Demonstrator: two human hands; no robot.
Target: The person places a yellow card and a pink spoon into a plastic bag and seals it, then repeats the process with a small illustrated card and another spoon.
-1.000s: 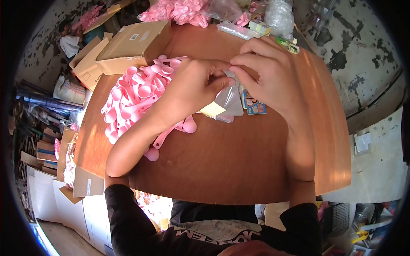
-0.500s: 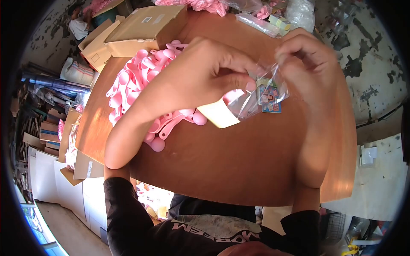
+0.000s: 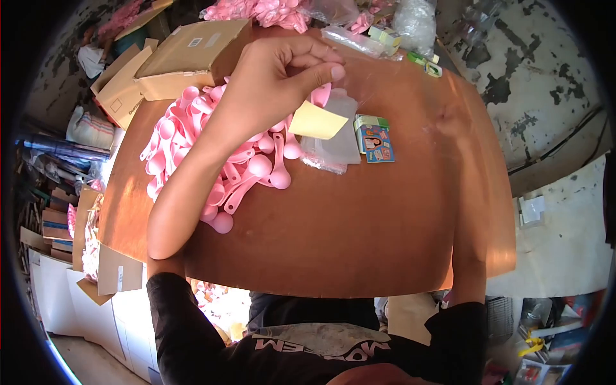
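My left hand (image 3: pixel 289 74) is closed in a pinch over the middle of the table. Below its fingertips show part of a pink measuring scoop (image 3: pixel 321 95) and a pale yellow paper slip (image 3: pixel 319 120). Faint clear film seems to stretch right of the fingers, but its edges are hard to make out. My right hand (image 3: pixel 457 125) is smeared by motion at the right, apart from the left. Under the left forearm lies a heap of pink scoops (image 3: pixel 260 165). Clear plastic bags (image 3: pixel 343 138) lie flat beside a stack of small blue printed cards (image 3: pixel 377 142).
A cardboard box (image 3: pixel 192 54) stands at the table's far left. Along the far edge are pink bundles (image 3: pixel 269 11), a clear plastic roll (image 3: pixel 414 29) and a green item (image 3: pixel 425 64). An open carton (image 3: pixel 119 269) sits beside the left edge of the brown table (image 3: pixel 333 237).
My hands have parted: the left went up and left with the scoop and yellow slip, the right moved away and down. The flat bags and card stack are now uncovered. The view shifted slightly.
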